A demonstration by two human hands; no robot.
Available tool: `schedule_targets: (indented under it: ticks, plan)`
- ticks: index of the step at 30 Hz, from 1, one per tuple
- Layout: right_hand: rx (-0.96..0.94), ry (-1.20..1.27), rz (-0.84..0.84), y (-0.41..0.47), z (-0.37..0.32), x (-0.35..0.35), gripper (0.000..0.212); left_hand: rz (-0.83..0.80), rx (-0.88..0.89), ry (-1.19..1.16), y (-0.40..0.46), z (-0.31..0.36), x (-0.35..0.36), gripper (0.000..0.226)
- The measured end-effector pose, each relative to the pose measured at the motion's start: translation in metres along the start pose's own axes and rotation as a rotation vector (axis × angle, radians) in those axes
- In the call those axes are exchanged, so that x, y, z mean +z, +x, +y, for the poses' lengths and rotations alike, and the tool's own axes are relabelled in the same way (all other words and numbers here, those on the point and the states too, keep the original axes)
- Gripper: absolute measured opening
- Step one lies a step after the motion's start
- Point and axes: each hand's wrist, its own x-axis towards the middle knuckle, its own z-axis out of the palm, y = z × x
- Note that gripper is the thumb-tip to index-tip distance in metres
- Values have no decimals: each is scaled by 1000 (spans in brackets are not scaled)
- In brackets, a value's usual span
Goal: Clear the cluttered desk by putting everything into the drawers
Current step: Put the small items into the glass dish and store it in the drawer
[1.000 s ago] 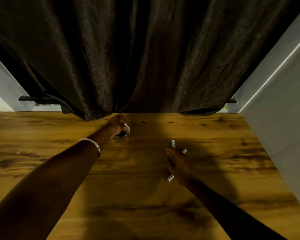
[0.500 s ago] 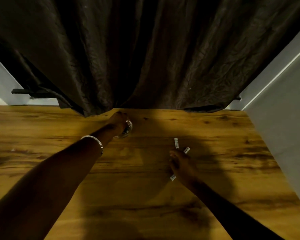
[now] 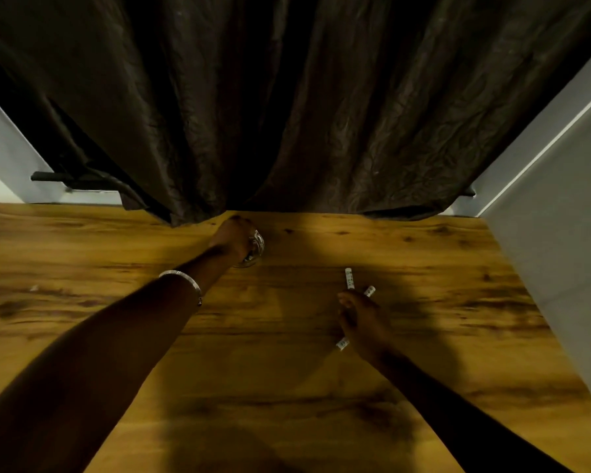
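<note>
Two hands show over one wooden desk (image 3: 116, 336) — the left hand (image 3: 231, 238) and the right hand (image 3: 362, 319). One small clear glass object (image 3: 255, 249) sits in the left hand's grip, and at least two white stick-like pieces (image 3: 349, 278) poke out of the right hand, with a third white end below it that may belong to one of them. One metal bangle (image 3: 185, 279) circles the left wrist — and one dark curtain (image 3: 287, 114) hangs behind.

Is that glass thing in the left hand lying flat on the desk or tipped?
Tipped: the glass leans in the left hand, one edge off the desk.
</note>
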Motion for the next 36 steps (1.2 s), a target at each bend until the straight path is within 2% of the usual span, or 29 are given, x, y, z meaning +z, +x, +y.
schedule_targets:
  ticks: [3,5,7,10,13,16,20,25,30,33,36]
  plan:
    - [120,82,-13,-5,5,-7,35,101,44,33,-30,27,-12,28]
    - [224,169,-17,-10,8,-12,25,98,92,67,-50,46,-8,21]
    - [270,146,15,-16,12,-16,15,42,132,-1,-67,61,10,17]
    - [259,35,99,-25,18,-23,12,-137,149,-164,-95,84,47,12]
    - [242,-25,112,-35,22,-23,25,-268,141,-209,-123,103,79,9]
    - [220,-8,102,-48,23,-21,39,-280,167,-168,-144,124,104,16]
    - [293,86,71,-57,31,-16,67,-267,190,-47,-161,142,124,30]
    - [233,137,84,-61,36,-9,67,-201,185,25,-171,145,127,32]
    - [226,46,51,-65,10,-21,56,-214,27,-164,-172,152,112,35]
    - [219,-33,26,-61,7,-24,57,-284,-193,-469,-170,150,105,35]
    - [243,-52,68,-57,5,-24,60,-385,-371,-764,-174,147,99,26]
